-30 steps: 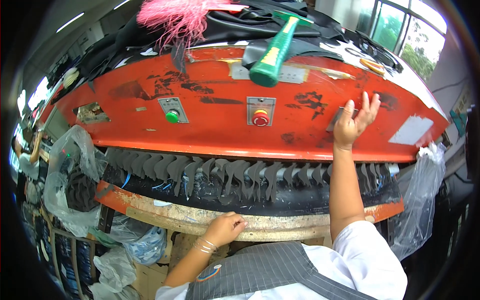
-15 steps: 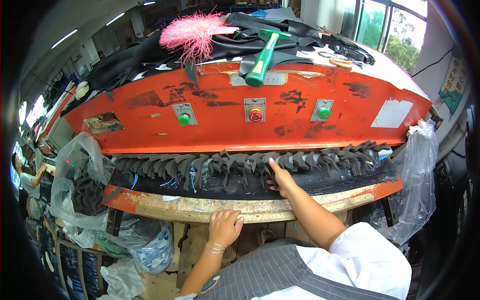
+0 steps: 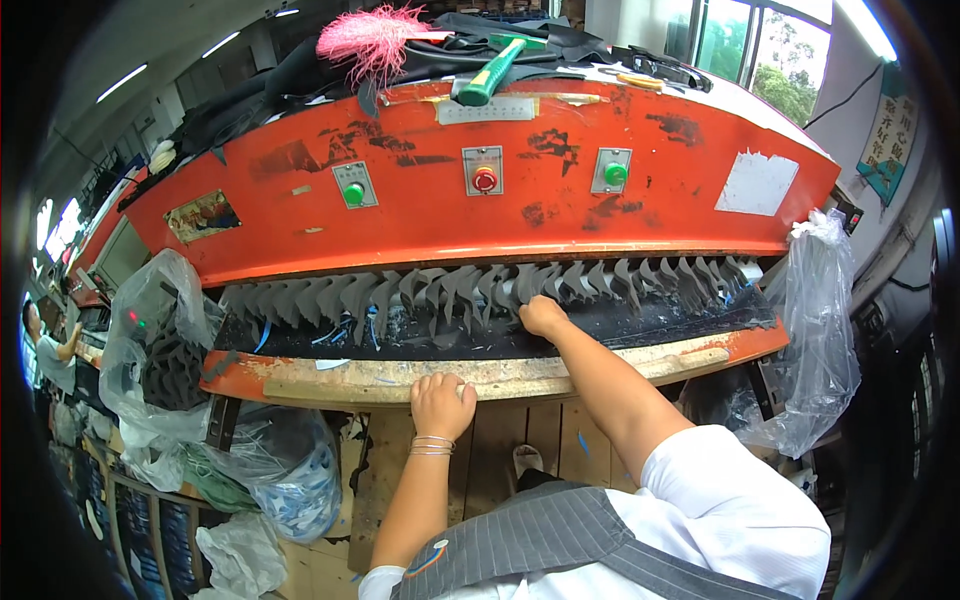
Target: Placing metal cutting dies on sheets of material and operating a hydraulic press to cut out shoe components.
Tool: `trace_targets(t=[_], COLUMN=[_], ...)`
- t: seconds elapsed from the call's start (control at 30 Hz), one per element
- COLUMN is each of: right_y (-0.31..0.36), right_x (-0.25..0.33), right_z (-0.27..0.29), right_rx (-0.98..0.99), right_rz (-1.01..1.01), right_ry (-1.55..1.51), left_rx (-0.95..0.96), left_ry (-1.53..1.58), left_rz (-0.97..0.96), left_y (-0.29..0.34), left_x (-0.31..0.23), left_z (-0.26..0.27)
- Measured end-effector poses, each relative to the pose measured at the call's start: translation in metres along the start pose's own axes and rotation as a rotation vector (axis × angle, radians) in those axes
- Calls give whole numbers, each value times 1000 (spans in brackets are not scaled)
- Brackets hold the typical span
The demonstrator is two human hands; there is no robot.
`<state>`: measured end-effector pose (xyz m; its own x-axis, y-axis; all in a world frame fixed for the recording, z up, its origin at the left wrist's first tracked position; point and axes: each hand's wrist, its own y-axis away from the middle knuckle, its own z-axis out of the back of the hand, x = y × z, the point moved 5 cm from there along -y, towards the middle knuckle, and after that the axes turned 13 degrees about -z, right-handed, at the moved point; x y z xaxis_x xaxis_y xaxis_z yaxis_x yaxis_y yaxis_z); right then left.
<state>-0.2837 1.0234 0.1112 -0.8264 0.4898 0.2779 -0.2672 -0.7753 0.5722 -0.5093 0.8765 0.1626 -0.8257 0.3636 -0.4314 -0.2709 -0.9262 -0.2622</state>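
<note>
A long row of wavy dark grey, foam-like pieces (image 3: 350, 296) stands side by side along the black bed (image 3: 620, 325) of a red machine. My right hand (image 3: 545, 317) is closed at the front of this row, right of its middle, against the pieces. Its fingertips are hidden, so what they pinch cannot be made out. My left hand (image 3: 441, 403) rests on the worn wooden front ledge (image 3: 510, 378), fingers laid over the top and holding nothing. Thin blue strips (image 3: 372, 322) lie on the bed among the grey pieces.
The red panel (image 3: 400, 220) carries two green buttons and one red button (image 3: 484, 179). On top lie a green hammer (image 3: 490, 75), a pink bristly brush (image 3: 375, 45) and dark sheets. Clear plastic bags (image 3: 825, 320) hang at both ends. Another person (image 3: 55, 355) is far left.
My right hand has gone from spread fingers to closed at the grey pieces. My left hand stays on the ledge. The whole view has shifted, with the machine appearing higher.
</note>
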Motion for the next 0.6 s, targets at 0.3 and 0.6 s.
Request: trace_targets(t=[0.3, 0.6], right_y=[48, 148], right_x=[-40, -57], right_z=[-20, -21], right_rx=[-40, 143], right_rz=[18, 194], right_ry=[78, 585], left_rx=[49, 749], left_ry=[40, 309], left_rz=[45, 5], left_y=[39, 98], left_x=[-12, -27], left_z=[5, 34])
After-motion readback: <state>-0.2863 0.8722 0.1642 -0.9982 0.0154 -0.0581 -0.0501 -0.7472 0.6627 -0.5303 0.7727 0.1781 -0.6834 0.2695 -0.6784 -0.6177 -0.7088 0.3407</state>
